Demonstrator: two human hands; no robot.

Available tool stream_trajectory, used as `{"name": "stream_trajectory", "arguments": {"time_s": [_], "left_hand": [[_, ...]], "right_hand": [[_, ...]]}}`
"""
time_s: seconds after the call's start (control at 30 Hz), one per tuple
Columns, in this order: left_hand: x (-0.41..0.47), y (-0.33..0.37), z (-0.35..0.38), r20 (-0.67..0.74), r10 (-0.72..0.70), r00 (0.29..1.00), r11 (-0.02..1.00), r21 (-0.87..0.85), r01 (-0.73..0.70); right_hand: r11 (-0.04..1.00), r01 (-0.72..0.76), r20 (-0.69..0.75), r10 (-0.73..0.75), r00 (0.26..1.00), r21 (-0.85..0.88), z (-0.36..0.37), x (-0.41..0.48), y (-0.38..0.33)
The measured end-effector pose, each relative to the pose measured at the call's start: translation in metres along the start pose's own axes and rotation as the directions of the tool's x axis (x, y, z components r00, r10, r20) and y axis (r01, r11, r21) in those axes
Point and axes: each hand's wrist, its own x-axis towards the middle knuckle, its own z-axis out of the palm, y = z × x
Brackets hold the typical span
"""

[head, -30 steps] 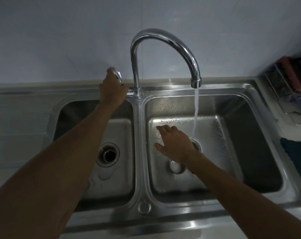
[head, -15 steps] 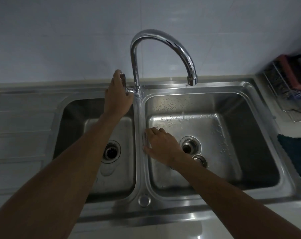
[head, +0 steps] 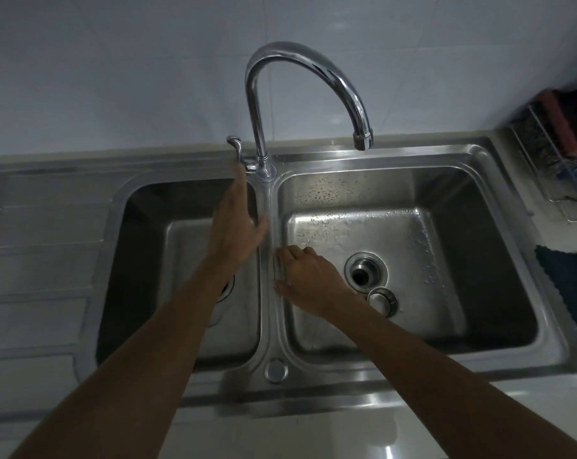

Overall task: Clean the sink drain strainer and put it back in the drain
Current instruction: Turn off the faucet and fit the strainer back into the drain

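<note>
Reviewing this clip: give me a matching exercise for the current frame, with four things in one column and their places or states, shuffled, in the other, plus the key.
Things:
1. strainer
2. right basin drain
3. left hand
4. right hand

States:
A. open hole, nothing seated in it
B. flat by the divider, inside the right basin
C. lying on the basin floor beside the drain
D. over the left basin, below the tap lever

Pairs: 1-C, 2-A, 3-D, 4-B

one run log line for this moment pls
tap: off | strainer: out, on right basin floor beside open drain | left hand: empty, below tap lever | right hand: empty, at basin divider
</note>
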Motion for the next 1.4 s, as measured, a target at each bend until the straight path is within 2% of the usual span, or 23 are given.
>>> {"name": "stream_trajectory", "arguments": {"time_s": [0.07, 0.13, 0.3, 0.7, 0.8, 0.93, 1.07, 1.13, 1.2, 1.4], "left_hand": [[-0.028, -0.013, 0.01, 0.126, 0.018, 0.992, 0.997, 0.073, -0.028], [-0.048, -0.024, 0.017, 0.19, 0.037, 0.981, 0.989, 0.13, -0.063], [-0.058, -0.03, 0.024, 0.221, 0.079, 0.972, 0.959, 0.25, -0.134], [-0.07, -0.011, 0.027, 0.224, 0.082, 0.971, 0.926, 0.343, -0.157], [-0.074, 0.013, 0.033, 0.241, 0.166, 0.956, 0.899, 0.362, -0.247], [-0.093, 0.051, 0.064, 0.312, 0.285, 0.906, 0.865, 0.322, -0.384], [-0.124, 0.084, 0.118, 0.492, 0.248, 0.835, 0.893, 0.218, -0.394], [-0.134, 0.092, 0.143, 0.548, 0.226, 0.806, 0.893, 0.215, -0.396], [-0.139, 0.095, 0.161, 0.561, 0.179, 0.808, 0.899, 0.24, -0.366], [-0.128, 0.092, 0.189, 0.539, 0.057, 0.84, 0.922, 0.295, -0.252]], "right_hand": [[1.0, 0.004, -0.001, -0.004, 1.0, -0.013, 0.001, -0.001, 0.0], [1.0, 0.003, -0.002, -0.003, 1.0, -0.027, 0.002, -0.001, 0.002], [1.0, -0.014, 0.009, 0.014, 1.0, -0.005, 0.002, -0.004, 0.006], [0.998, -0.055, 0.0, 0.055, 0.999, 0.007, 0.006, -0.023, 0.01], [0.995, -0.103, -0.006, 0.103, 0.995, 0.015, 0.003, -0.035, 0.03], [0.968, -0.251, 0.019, 0.25, 0.968, 0.024, 0.002, -0.063, 0.081], [0.912, -0.408, 0.116, 0.409, 0.905, -0.034, 0.014, -0.09, 0.141], [0.896, -0.436, 0.153, 0.444, 0.883, -0.084, 0.025, -0.097, 0.164], [0.896, -0.428, 0.208, 0.443, 0.872, -0.118, 0.037, -0.098, 0.18], [0.936, -0.344, 0.321, 0.347, 0.881, -0.067, 0.059, -0.087, 0.203]]}}
